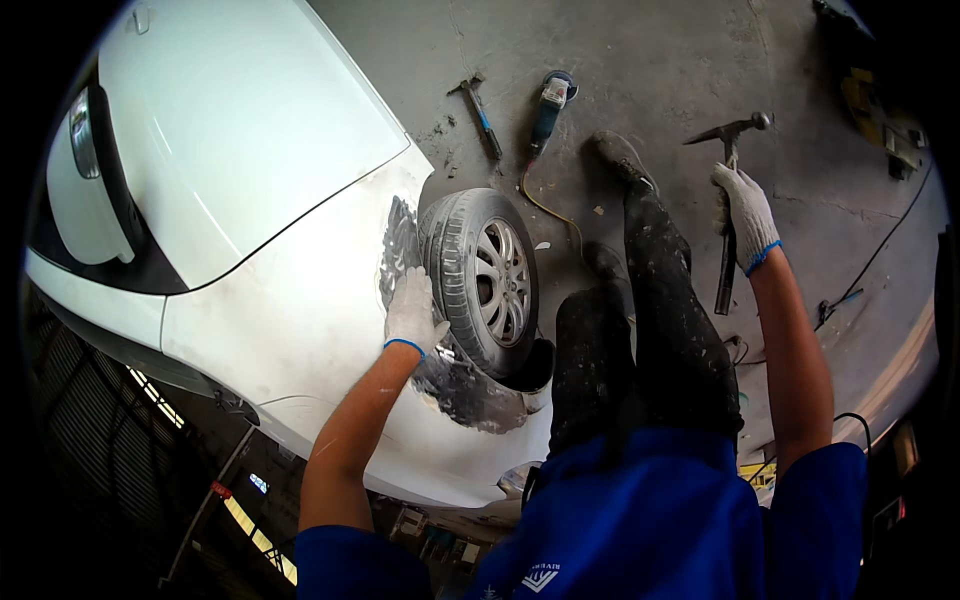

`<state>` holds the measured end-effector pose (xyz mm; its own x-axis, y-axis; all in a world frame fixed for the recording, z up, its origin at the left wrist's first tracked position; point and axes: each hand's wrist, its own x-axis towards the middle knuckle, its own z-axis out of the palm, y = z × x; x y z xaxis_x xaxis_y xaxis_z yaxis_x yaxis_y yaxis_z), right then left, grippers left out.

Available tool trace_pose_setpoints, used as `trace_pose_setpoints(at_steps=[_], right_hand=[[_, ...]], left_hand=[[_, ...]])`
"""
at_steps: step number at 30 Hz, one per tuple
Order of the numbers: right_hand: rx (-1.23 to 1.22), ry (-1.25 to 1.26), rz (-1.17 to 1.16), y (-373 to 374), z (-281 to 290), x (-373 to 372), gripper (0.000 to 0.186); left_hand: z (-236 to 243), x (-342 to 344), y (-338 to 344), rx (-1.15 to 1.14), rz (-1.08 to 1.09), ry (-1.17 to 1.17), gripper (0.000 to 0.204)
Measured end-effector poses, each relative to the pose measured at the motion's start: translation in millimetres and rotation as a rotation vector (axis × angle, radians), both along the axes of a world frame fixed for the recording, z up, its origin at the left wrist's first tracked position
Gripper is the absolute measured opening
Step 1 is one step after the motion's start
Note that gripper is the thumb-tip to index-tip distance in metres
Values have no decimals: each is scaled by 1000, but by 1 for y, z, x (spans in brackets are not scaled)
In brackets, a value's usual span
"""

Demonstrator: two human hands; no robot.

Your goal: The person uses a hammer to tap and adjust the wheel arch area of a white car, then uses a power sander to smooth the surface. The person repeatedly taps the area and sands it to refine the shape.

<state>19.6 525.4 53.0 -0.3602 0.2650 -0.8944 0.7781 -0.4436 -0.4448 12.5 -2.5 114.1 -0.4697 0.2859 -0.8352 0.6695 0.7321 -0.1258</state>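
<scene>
My left hand (408,310), in a white knit glove with a blue cuff, lies flat against the white car's body panel (300,290) beside the wheel arch. Its fingers are stretched out and the thumb is apart. Around the arch, a scraped patch (470,395) shows dark through the paint. Close to this hand the wheel (490,280), with a black tyre and silver spoked rim, sticks out of the arch. Away to the right, my right hand (750,212), gloved alike, is closed around the handle of a hammer (738,130). The hammer's metal head points up past the fist.
On the grey floor lie a second hammer (483,120) with a blue-and-black handle and an angle grinder (547,112). A yellow cord (550,210) trails from the grinder towards my shoes (622,158). A dark cable (880,255) crosses the floor at right.
</scene>
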Motion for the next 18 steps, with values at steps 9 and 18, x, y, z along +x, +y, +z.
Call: trace_pose_setpoints(at_steps=[9, 18], right_hand=[[-75, -92, -89, -83, 14, 146, 24], [-172, 129, 331, -267, -31, 131, 43]], left_hand=[[-13, -5, 8, -55, -31, 139, 96], [-21, -7, 8, -34, -75, 135, 95]])
